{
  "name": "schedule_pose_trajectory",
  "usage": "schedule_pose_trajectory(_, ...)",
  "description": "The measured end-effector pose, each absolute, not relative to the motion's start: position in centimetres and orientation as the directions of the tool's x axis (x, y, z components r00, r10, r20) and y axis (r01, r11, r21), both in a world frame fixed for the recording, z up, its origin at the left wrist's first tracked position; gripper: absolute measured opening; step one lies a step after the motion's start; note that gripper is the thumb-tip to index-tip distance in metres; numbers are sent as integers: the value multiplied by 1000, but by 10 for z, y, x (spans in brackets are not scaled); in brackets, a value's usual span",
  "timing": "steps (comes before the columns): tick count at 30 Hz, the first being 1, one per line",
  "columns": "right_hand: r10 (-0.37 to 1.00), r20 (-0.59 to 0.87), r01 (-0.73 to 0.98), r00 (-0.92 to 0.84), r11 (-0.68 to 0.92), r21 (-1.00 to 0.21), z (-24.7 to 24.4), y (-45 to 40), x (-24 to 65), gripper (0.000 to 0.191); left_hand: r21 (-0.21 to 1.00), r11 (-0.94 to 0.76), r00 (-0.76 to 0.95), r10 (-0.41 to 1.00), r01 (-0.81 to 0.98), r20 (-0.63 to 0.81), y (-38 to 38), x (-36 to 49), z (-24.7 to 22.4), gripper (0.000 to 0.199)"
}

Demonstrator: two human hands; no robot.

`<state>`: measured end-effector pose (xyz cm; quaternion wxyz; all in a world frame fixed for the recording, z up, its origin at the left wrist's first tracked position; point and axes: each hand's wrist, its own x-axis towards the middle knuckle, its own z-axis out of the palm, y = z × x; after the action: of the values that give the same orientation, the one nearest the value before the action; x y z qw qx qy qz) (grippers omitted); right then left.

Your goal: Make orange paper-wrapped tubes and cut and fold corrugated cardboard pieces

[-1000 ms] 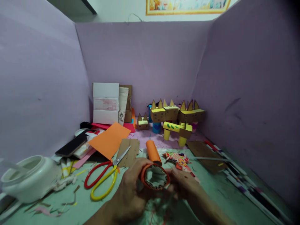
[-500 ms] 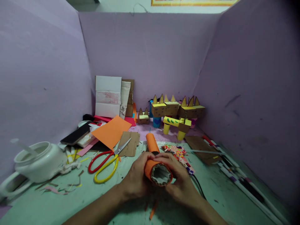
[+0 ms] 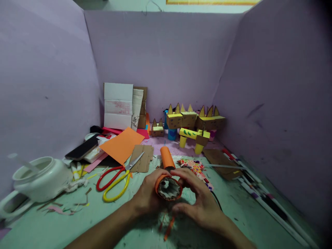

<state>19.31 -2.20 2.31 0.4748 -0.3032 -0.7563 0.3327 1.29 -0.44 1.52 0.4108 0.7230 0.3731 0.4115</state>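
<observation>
My left hand (image 3: 148, 192) is closed around the side of a short orange cardboard tube (image 3: 174, 191). Its open end faces me and shows a pale inside with a corrugated edge. To the right of the tube, my right hand (image 3: 199, 199) curves with thumb and fingers apart. Its fingertips are near the tube's upper right edge; whether they touch it I cannot tell. Behind lies another orange tube (image 3: 167, 158), partly hidden. Orange scraps (image 3: 169, 229) lie below my hands. Scissors (image 3: 126, 173) with red and yellow handles rest open to the left, blades on a cardboard piece (image 3: 148, 154).
A white teapot-like pot (image 3: 43, 183) stands at left. Orange paper (image 3: 123, 143) and a black phone-like slab (image 3: 83, 147) lie behind it. Cardboard animal figures (image 3: 195, 135) stand at the back. Patterned paper (image 3: 194, 167), brown cardboard (image 3: 220, 164) and long white sticks (image 3: 269, 211) lie right.
My right hand has loosened from the tube and its fingers have spread. The tube has shifted slightly left in my left hand and its open end has turned a little.
</observation>
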Motion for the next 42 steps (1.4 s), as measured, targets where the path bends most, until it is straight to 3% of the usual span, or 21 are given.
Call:
schedule_pose_trajectory(4, 743, 595, 163, -307, 657, -736, 22, -20, 188, 66, 904, -378, 355, 888, 201, 293, -4, 14, 16, 45)
schedule_pose_trajectory(8, 731, 631, 157, -258, 677, -719, 22, -17, 182, 48, 908, -378, 355, 886, 179, 299, -4, 17, 20, 32)
schedule_pose_trajectory(11, 723, 641, 152, -259, 686, -712, 21, -18, 181, 47, 907, -388, 369, 876, 162, 309, -5, 19, 21, 28)
schedule_pose_trajectory(18, 773, 591, 166, -231, 630, -759, 34, -18, 197, 48, 892, -401, 338, 885, 209, 319, -4, 16, 21, 38)
schedule_pose_trajectory(20, 857, 507, 338, -95, 507, -793, 46, -14, 214, 43, 883, -406, 318, 891, 237, 324, -2, 13, 22, 34)
schedule_pose_trajectory(22, 936, 346, 610, 62, 238, -755, 58, -8, 233, 45, 873, -414, 297, 894, 259, 336, 0, 10, 23, 30)
schedule_pose_trajectory(24, 980, 144, 861, 138, -47, -506, 62, -1, 250, 60, 865, -419, 272, 897, 275, 348, 2, 8, 26, 28)
schedule_pose_trajectory(25, 985, 48, 906, 164, -131, -403, 62, 2, 256, 65, 862, -423, 259, 898, 281, 356, 2, 7, 27, 28)
schedule_pose_trajectory(27, 977, -76, 925, 198, -212, -315, 54, 7, 260, 66, 853, -434, 240, 896, 291, 374, 4, 6, 28, 26)
schedule_pose_trajectory(32, 968, -117, 868, 222, -251, -429, 26, 20, 255, 40, 828, -456, 214, 889, 326, 405, 8, 3, 23, 26)
schedule_pose_trajectory(36, 974, -178, 716, 138, -222, -661, 20, 22, 258, 23, 808, -476, 202, 879, 347, 431, 13, 0, 17, 26)
schedule_pose_trajectory(42, 996, -64, 370, 54, -80, -925, 24, 3, 254, 32, 775, -505, 147, 860, 379, 488, 19, -5, 19, 26)
